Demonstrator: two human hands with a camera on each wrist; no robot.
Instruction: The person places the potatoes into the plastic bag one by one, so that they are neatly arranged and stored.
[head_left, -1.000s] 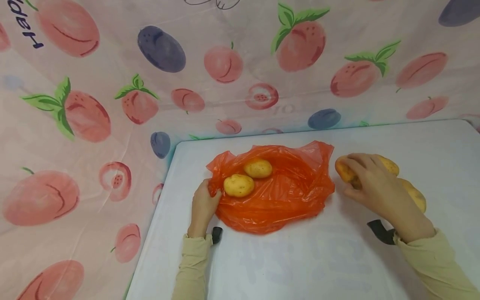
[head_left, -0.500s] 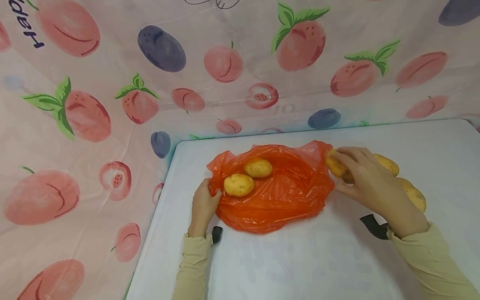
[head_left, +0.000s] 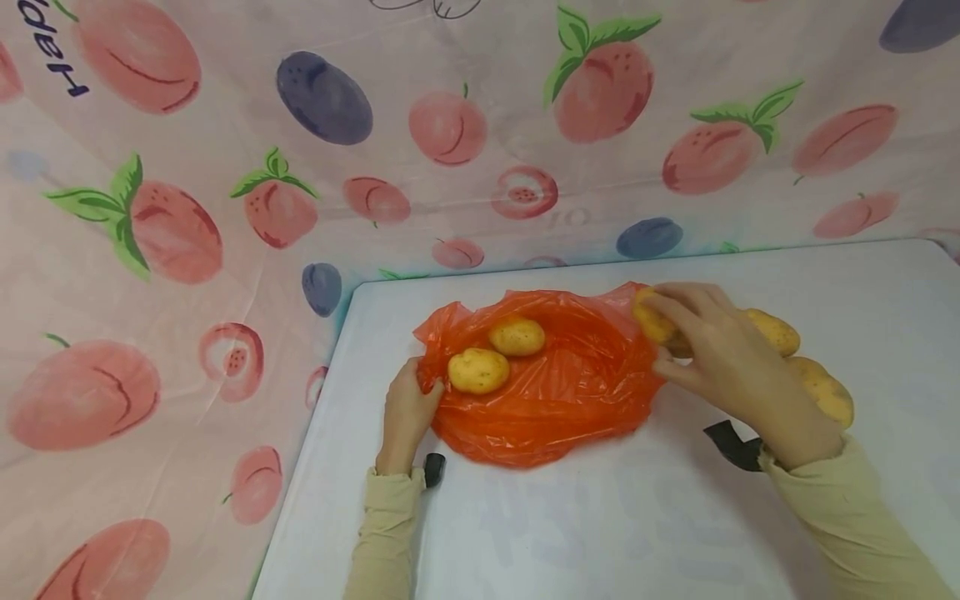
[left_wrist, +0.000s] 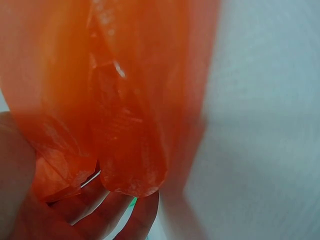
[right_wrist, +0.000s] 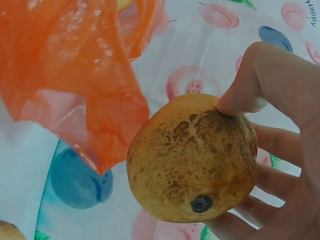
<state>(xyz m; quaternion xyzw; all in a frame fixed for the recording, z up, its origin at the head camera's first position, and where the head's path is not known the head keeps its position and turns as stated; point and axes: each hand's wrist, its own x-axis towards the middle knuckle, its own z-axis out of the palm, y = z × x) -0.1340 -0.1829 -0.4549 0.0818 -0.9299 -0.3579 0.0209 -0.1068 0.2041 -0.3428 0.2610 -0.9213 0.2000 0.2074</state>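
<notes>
In the head view, an orange-red plastic bag (head_left: 562,392) lies spread on the table, with two yellow potatoes (head_left: 477,372) on its left part. My left hand (head_left: 408,412) holds the bag's left edge; the left wrist view shows the thin plastic (left_wrist: 132,125) against the fingers. At the bag's right edge, my right hand (head_left: 723,354) grips another potato (head_left: 654,318) between thumb and fingers. Close up in the right wrist view, this potato (right_wrist: 185,160) has brown-speckled skin and one dark round spot. The bag hangs just beside it there.
More yellow potatoes (head_left: 823,390) rest on the white table (head_left: 570,533) behind and right of my right hand, partly covered by it. A fruit-printed sheet (head_left: 465,200) rises behind the table and to its left. Dark wrist straps (head_left: 735,446) show near both cuffs.
My right hand has moved left with the potato, from beside the bag to its right edge. My left hand and the two potatoes on the bag have stayed in place.
</notes>
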